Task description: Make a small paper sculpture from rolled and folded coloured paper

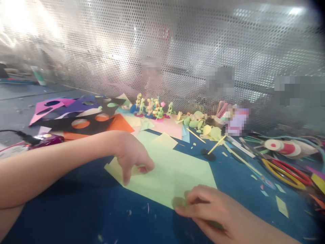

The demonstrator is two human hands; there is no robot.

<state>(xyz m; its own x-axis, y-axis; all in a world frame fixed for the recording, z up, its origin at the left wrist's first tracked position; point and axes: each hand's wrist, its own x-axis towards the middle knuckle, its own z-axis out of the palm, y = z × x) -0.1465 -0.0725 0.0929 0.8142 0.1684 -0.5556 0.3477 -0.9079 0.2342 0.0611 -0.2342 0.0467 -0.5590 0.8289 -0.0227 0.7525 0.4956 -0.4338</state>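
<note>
A sheet of light green paper (pixel 162 169) lies flat on the dark blue work surface in front of me. My left hand (pixel 134 159) reaches across from the left and rests on the paper's left part. Its thumb points down to the near edge, apart from the curled fingers. At the near right edge, my right hand (pixel 210 206) has its bent fingers close together on the paper's edge. Its remaining fingers are partly hidden under the palm. Behind the sheet lies a small pale yellow paper piece (pixel 165 139).
Several small paper figures (pixel 159 111) stand at the back. Cut black paper (pixel 61 124), orange paper (pixel 119 122) and purple paper (pixel 78 105) lie left. Scissors with yellow handles (pixel 281 176), a thread spool (pixel 281 148) and a paper stick on a dark disc (pixel 208 155) lie right.
</note>
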